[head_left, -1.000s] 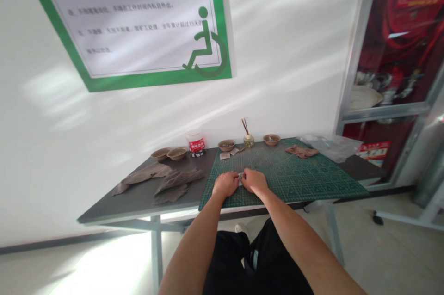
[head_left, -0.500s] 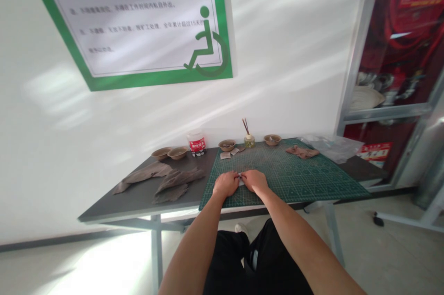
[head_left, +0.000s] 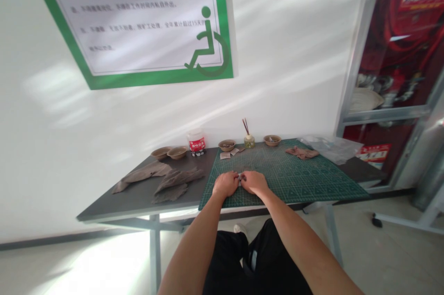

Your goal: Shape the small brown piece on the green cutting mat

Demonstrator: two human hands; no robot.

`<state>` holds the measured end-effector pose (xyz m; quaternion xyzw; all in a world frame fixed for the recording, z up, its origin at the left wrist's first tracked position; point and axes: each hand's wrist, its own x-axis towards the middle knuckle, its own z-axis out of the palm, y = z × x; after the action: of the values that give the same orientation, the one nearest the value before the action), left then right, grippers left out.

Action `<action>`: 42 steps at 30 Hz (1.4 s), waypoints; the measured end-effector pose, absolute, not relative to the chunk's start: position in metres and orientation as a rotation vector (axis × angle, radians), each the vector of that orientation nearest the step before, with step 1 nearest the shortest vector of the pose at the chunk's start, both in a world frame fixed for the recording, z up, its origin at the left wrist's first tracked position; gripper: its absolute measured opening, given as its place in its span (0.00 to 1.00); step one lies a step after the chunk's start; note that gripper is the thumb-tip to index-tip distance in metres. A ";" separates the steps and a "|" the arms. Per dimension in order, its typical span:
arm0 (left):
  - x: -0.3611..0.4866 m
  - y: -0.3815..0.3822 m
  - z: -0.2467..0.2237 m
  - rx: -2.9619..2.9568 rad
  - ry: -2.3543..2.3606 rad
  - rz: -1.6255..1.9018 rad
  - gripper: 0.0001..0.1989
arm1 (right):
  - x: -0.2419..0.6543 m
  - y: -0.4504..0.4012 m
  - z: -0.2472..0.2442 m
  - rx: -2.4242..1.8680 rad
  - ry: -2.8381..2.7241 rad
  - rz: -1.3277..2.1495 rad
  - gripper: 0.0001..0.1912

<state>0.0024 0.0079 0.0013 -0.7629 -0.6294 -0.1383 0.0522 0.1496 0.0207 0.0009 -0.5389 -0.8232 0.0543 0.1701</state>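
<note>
Pinching small pale piece [head_left: 240,178] between fingers of left hand [head_left: 226,184] and right hand [head_left: 254,182], both closed, at front part of green mat [head_left: 294,175]. Cannot tell exact kind of piece, too small and partly covered. Behind hands, near bowl [head_left: 226,147], seeing flat pale squares [head_left: 225,156]. To left, on dark desk [head_left: 114,207], seeing brown cloths [head_left: 175,185]. To right, on mat, seeing crumpled cloth [head_left: 301,152] near clear plastic [head_left: 335,147].

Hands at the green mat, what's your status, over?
Left hand and right hand gripping small pale piece over green mat. Piece mostly hidden. Brownish cloth leftward, clear of hands.
</note>
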 end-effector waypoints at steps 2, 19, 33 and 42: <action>0.003 0.008 0.001 -2.325 -1.918 -0.426 0.17 | 0.149 0.022 -0.001 -1.587 -2.273 0.141 0.17; 0.004 0.007 0.003 -2.313 -1.994 -0.376 0.17 | 0.150 0.022 0.002 -1.529 -2.345 0.164 0.18; 0.002 0.010 -0.001 -2.324 -1.957 -0.425 0.17 | 0.149 0.027 -0.001 -1.544 -2.330 0.171 0.20; 0.004 0.008 0.001 -2.314 -1.957 -0.411 0.17 | 0.149 0.024 -0.002 -1.568 -2.299 0.169 0.18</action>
<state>0.0036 0.0079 0.0013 -0.7559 -0.6394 -0.1342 0.0416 0.1489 0.0240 -0.0024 -0.5538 -0.8117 0.0598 0.1759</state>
